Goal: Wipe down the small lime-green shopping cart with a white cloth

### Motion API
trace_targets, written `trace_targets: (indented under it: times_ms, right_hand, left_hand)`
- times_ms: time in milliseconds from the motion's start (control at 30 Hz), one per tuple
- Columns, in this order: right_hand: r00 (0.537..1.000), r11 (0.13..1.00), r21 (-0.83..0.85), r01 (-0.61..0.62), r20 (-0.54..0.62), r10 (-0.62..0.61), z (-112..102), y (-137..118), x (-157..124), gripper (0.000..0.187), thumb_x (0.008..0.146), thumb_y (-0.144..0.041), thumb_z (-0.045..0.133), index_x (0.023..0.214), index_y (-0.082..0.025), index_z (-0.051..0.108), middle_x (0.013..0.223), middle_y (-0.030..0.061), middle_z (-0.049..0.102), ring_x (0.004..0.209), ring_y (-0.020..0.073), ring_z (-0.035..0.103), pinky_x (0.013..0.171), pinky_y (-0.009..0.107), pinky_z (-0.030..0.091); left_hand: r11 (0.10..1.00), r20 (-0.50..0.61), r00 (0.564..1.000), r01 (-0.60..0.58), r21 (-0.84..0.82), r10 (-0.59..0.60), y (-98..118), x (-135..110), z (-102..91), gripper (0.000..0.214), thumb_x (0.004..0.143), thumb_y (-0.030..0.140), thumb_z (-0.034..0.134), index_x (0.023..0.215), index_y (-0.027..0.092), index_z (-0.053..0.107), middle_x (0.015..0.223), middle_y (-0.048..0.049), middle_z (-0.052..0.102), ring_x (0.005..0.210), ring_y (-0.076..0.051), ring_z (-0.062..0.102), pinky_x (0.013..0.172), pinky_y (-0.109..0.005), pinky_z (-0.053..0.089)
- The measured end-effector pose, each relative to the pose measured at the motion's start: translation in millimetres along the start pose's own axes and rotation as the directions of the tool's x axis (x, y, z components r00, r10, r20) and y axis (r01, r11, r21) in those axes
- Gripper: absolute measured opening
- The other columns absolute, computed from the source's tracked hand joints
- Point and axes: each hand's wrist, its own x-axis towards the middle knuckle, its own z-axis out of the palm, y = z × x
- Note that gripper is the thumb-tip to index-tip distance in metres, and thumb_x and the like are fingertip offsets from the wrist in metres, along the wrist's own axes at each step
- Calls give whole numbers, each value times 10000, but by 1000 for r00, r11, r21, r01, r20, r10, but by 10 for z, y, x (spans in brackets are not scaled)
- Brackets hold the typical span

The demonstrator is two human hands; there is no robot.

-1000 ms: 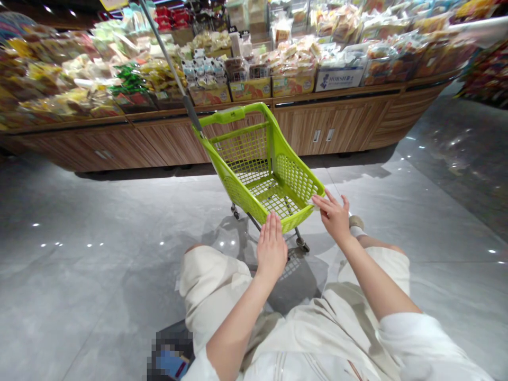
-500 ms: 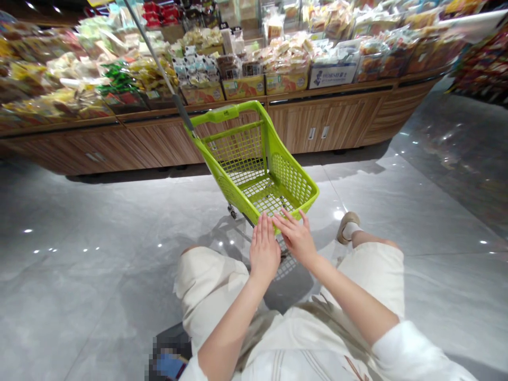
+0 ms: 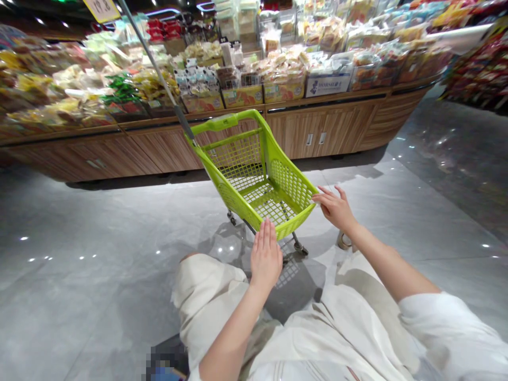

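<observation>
A bright green shopping cart (image 3: 291,164) with a lattice basket stands before my knees, and no goods show inside it. My left hand (image 3: 266,256) is open, fingers straight and side by side, the tips at the basket's near left corner. Whether they press on the rim cannot be made out. At the near right corner is my right hand (image 3: 336,209), open with its fingers apart, the fingertips by the rim. Neither hand appears to hold anything.
Behind the cart runs a long wooden display counter (image 3: 333,127) heaped with packaged snacks. A grey pole (image 3: 159,74) with a yellow price sign (image 3: 102,8) rises by the cart's handle. Beneath lies a glossy grey tile floor (image 3: 119,227). A blurred dark object (image 3: 169,360) is at lower left.
My right hand has moved right, away from my left hand, to the basket's near right corner. My left hand has stayed nearly in place. The view has tilted up slightly.
</observation>
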Motion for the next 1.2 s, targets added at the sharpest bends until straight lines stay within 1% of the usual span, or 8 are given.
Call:
trace_targets:
  times_ms: [233,400,633,800,867,933,1033,1200]
  right_hand:
    - [998,991,117,-63,17,62,-116,-467,-110,334,799,-45,444,1021,-231,610,1056,34,720,1246,231,547,1153,502,199]
    - [995,977,191,-90,53,82,-152,-1004,-115,323,790,-55,474,1029,-225,609,1048,44,699,1269,243,499,1167,509,180]
    - [994,971,230,-63,101,40,-47,-1990,87,253,890,-193,521,1131,-189,599,1065,92,670,1276,272,472,1174,536,184]
    - [993,981,180,73,79,-88,177,-2384,269,264,955,-192,475,1196,-194,583,1047,83,698,1235,238,530,1175,541,208]
    - [981,971,163,173,61,-185,262,-2403,300,282,959,-161,459,1213,-187,581,1128,85,700,1259,222,526,1195,547,168]
    - [958,950,150,273,50,-283,305,-2326,316,301,970,-176,447,1244,-184,572,1266,91,661,1306,210,496,1213,545,126]
    - [931,927,127,353,53,-362,293,-1991,375,361,978,-184,428,1322,-214,532,1409,67,570,1370,191,438,1227,534,75]
    - [987,987,-11,157,41,-157,209,-1016,649,509,888,-24,410,1342,-220,533,1399,51,580,1363,225,462,1210,566,55]
  left_hand:
    - [996,-61,994,91,-13,-91,-146,-149,-81,701,993,376,371,1553,89,62,1610,-164,225,1499,-246,190,1183,-448,310]
    - [976,-125,968,212,-47,-216,-516,-210,-58,691,998,364,367,1553,89,59,1598,-194,248,1499,-267,192,1184,-484,293]
    - [904,-175,892,390,-173,-418,-1339,40,-99,603,1007,340,307,1520,43,202,1586,-223,264,1492,-311,197,1188,-541,236]
    - [923,-139,923,327,-205,-358,-1403,231,-154,522,1004,267,255,1465,37,341,1562,-206,334,1504,-305,150,1193,-577,190]
    - [949,-80,973,190,-253,-216,-1268,203,-132,494,1010,267,245,1472,141,365,1542,-102,413,1468,-193,287,1194,-429,284]
    - [921,-34,999,11,-390,-26,-1141,126,-107,511,1017,249,192,1515,176,275,1548,-96,405,1443,-163,339,1198,-439,271]
    - [913,-28,999,-27,-407,17,-1064,27,-104,542,1019,283,246,1550,215,158,1541,-100,414,1423,-179,367,1192,-486,257]
    - [954,2,997,-76,-291,80,-1052,79,-187,607,994,372,391,1544,210,192,1500,-119,458,1386,-221,407,1183,-492,268]
